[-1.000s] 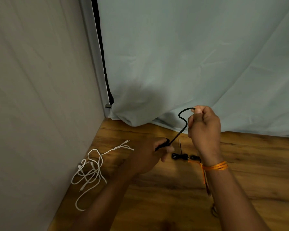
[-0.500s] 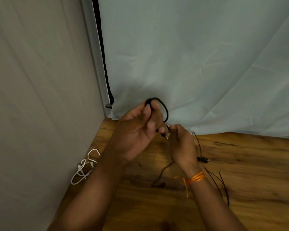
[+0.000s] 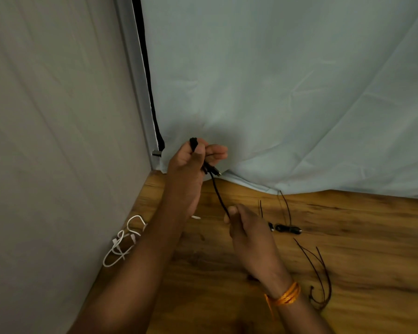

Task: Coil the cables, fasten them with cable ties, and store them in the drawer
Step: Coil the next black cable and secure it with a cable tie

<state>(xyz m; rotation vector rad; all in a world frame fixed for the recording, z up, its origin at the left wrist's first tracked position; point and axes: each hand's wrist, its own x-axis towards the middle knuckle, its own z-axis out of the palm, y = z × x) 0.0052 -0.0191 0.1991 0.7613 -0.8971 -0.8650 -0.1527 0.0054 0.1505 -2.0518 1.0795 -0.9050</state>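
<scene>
Nearest: right wrist with an orange thread band [image 3: 286, 294]. The right hand [image 3: 249, 232] is low over the counter [image 3: 372, 249], fingers curled, thumb and forefinger pinching the black cable [image 3: 219, 194]. Loose black cable ties [image 3: 320, 271] lie just right of that wrist, untouched.

Further out, the left hand [image 3: 191, 162] is raised and grips the folded loops of the same cable, plug end poking out below the thumb. The strand runs tight between the two hands.

Change: half a second ago the hands were close together under an open loop. Now the right hand has dropped and slid down the strand, and the loop is squeezed flat. Probably pulling the next length for another turn; coiling is midway and nothing is tied.

A second black cable [image 3: 287, 229] lies beyond the right hand, and a white cable [image 3: 121, 244] lies tangled at the left edge.

Room: the grey cloth wall [image 3: 58, 141] hems in the left arm, and the pale blue cloth [image 3: 275, 92] drapes onto the back edge. There is bare wood to the right. No drawer in view.
</scene>
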